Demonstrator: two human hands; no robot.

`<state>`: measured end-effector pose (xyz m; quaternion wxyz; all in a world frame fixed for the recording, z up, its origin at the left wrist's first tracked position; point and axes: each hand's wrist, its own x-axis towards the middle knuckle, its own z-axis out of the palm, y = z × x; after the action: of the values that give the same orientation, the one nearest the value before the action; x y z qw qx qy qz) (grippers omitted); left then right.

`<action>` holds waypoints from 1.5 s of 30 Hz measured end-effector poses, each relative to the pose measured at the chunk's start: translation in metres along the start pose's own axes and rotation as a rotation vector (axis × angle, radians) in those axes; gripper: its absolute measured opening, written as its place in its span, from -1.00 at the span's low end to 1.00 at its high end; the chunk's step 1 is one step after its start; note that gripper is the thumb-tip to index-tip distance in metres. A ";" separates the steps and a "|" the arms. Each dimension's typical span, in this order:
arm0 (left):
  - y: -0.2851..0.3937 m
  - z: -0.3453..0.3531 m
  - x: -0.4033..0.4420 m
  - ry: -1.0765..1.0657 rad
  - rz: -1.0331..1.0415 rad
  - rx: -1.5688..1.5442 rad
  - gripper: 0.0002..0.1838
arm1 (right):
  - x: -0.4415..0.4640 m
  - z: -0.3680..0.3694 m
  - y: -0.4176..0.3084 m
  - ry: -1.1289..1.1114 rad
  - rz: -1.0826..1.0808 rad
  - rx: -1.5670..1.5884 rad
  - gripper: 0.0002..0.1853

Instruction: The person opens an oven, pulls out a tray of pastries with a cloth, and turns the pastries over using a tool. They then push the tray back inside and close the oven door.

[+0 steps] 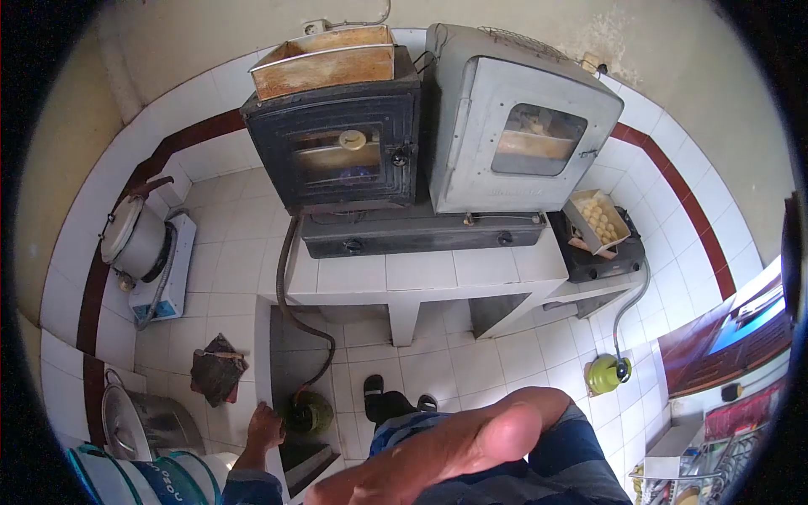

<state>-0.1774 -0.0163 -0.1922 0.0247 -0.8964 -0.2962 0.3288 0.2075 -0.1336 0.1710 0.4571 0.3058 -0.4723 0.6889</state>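
My left hand has its fingers curled in at the edge of the low tiled counter; whatever it may hold is hidden. Just right of it, below the counter, stands a green gas cylinder with a hose running up. Close to the camera, my right hand looms large across my lap, with one digit stretched out and the other fingers mostly out of sight. I see nothing in it.
A black oven and a grey oven stand on a stove. A box of pale balls sits on another burner. Left are a lidded pot and a large metal pot. Another gas cylinder stands on the right.
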 end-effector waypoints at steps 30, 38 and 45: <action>-0.003 0.013 0.001 0.062 0.036 0.093 -0.54 | -0.039 -0.010 -0.025 0.183 0.145 -0.115 0.09; -0.003 0.014 0.004 0.066 0.000 -0.069 -0.62 | -0.290 -0.061 -0.045 1.285 0.841 -0.886 -0.37; -0.001 -0.005 -0.001 0.045 0.037 0.067 -0.60 | -0.673 0.013 -0.004 0.804 2.023 -1.667 -0.73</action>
<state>-0.1761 -0.0151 -0.1874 0.0552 -0.9076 -0.2676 0.3188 0.4769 -0.3748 -0.3972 -0.0894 -0.7511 -0.5940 0.2738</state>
